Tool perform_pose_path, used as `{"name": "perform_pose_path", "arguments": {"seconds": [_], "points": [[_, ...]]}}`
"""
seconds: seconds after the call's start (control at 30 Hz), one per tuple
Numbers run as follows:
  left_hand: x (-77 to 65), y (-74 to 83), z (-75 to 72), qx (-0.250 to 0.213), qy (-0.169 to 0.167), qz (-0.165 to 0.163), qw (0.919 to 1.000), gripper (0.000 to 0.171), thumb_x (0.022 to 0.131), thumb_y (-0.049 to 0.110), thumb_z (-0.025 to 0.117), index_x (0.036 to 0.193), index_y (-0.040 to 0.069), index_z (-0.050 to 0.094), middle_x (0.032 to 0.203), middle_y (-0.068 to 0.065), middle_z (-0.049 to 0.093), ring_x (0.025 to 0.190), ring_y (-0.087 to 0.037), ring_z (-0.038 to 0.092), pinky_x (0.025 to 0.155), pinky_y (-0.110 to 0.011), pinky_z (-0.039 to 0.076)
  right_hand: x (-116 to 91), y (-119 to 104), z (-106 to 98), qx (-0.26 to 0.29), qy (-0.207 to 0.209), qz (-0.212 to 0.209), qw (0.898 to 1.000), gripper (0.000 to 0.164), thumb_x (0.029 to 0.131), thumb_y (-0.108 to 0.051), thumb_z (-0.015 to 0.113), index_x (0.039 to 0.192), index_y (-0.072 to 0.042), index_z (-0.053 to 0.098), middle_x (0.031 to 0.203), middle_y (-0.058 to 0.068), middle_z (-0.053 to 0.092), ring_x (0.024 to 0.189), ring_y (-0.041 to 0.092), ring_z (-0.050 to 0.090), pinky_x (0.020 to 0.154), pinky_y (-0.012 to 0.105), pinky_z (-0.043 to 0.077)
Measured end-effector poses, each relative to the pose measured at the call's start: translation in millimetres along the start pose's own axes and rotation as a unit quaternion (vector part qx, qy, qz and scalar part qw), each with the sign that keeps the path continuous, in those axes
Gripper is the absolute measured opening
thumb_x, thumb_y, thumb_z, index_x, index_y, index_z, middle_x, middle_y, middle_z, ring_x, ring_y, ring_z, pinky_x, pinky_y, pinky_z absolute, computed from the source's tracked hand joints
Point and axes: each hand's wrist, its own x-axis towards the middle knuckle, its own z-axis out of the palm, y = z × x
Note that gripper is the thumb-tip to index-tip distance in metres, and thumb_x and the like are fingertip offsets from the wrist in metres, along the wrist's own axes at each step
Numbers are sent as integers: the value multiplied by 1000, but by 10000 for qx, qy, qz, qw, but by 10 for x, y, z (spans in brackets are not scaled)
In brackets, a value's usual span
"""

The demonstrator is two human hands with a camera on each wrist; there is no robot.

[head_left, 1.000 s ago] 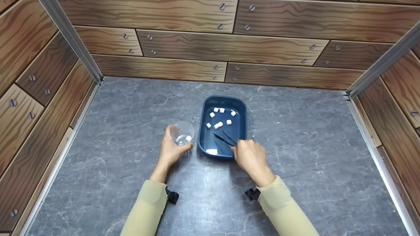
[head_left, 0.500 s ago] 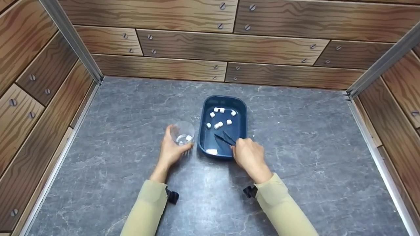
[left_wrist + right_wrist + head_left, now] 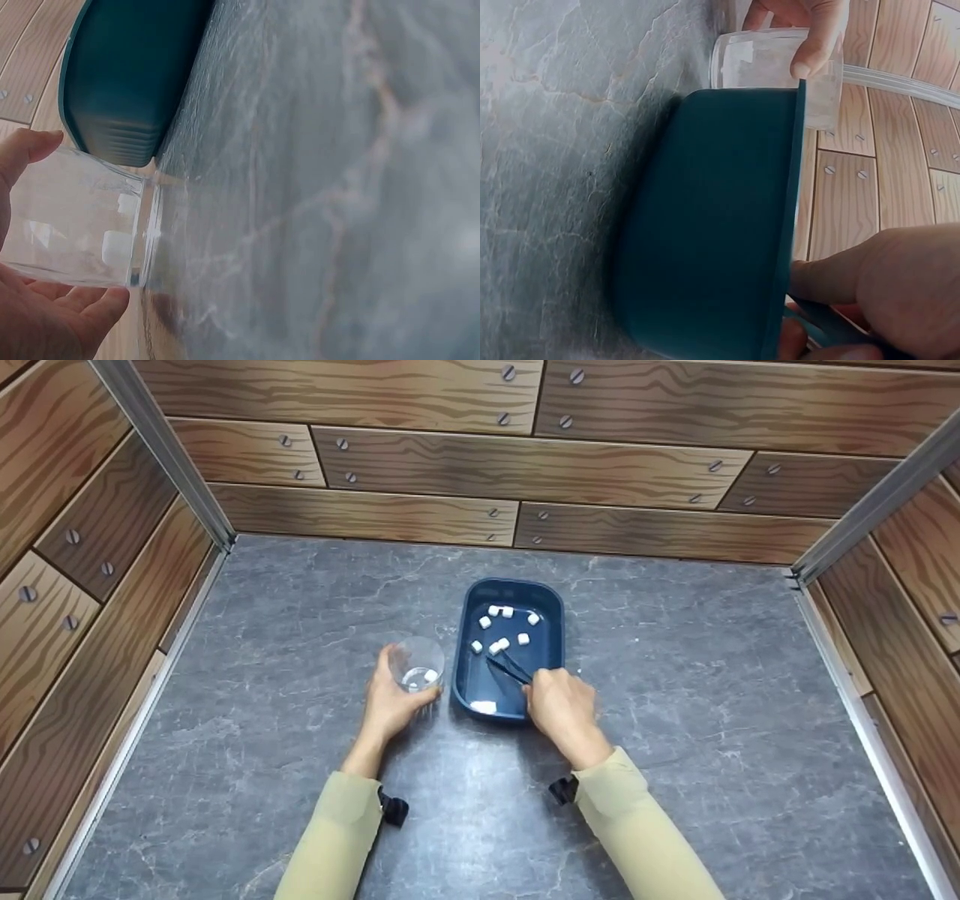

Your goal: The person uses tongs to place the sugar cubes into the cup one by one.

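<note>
My left hand (image 3: 394, 697) grips a clear cup (image 3: 71, 217) that stands on the floor left of a dark blue bin (image 3: 460, 660). Small white cubes (image 3: 116, 246) lie in the bottom of the cup. In my right hand (image 3: 562, 709) are black tweezers (image 3: 514, 669), held over the near right rim of the bin. Their tips are slightly apart, with nothing seen between them, close to a pair of touching white cubes (image 3: 499, 646). Several more white cubes (image 3: 508, 612) are spread over the far half of the bin. In the right wrist view the bin wall hides the tweezer tips.
The surface is grey and marbled (image 3: 300, 607). Wood-patterned panels (image 3: 420, 457) stand at the back and both sides, with metal strips at the corners. A bright white patch (image 3: 484, 707) shows at the bin's near end.
My right hand has moved a little forward and left, bringing the tweezer tips nearer the touching cubes. The tips have drawn closer together. My left hand and the cup stay put.
</note>
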Motion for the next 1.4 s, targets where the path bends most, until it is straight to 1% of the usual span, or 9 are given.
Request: {"name": "perform_pose_path", "arguments": {"seconds": [0.4,0.57,0.8,1.0,1.23,1.4], "points": [[-5,12,-3,-91,-32,25,9999,102,62,13,90,145,-5,32,136,-23,52,127,-37,47,110,-44,33,58,1,51,69,276,-26,9996,24,89,-23,70,78,-2,71,75,20,68,64,38,64,51,53,50],[-4,16,-5,-47,-52,-39,10000,103,62,14,90,146,-2,32,138,-24,49,128,-37,46,110,-45,33,79,5,63,105,298,-3,9995,23,89,-23,69,78,-3,71,74,19,68,64,37,64,51,52,50],[3,15,-1,-127,-44,74,9999,98,62,12,89,142,-3,35,133,-20,55,124,-34,49,108,-42,36,91,9,76,123,334,-63,9993,23,89,-22,70,77,-2,72,73,19,67,64,39,64,51,53,50],[-4,12,-4,-116,-12,47,9999,100,62,12,90,143,-4,35,133,-20,56,125,-35,50,109,-42,35,94,14,80,101,295,-45,9995,23,89,-21,70,76,-2,71,72,18,67,63,38,63,51,53,50],[-11,17,-10,-30,-13,6,10000,99,61,15,90,143,-1,35,133,-20,56,123,-35,50,107,-43,37,87,24,70,100,265,-73,9996,22,89,-20,69,75,-3,71,71,18,66,62,38,63,50,53,49],[-12,18,-8,-49,-1,14,10000,101,61,14,90,144,-2,35,135,-22,54,125,-36,49,109,-43,35,68,50,54,140,317,-129,9993,21,89,-19,70,76,-4,72,70,17,66,61,38,63,49,52,49]]}}
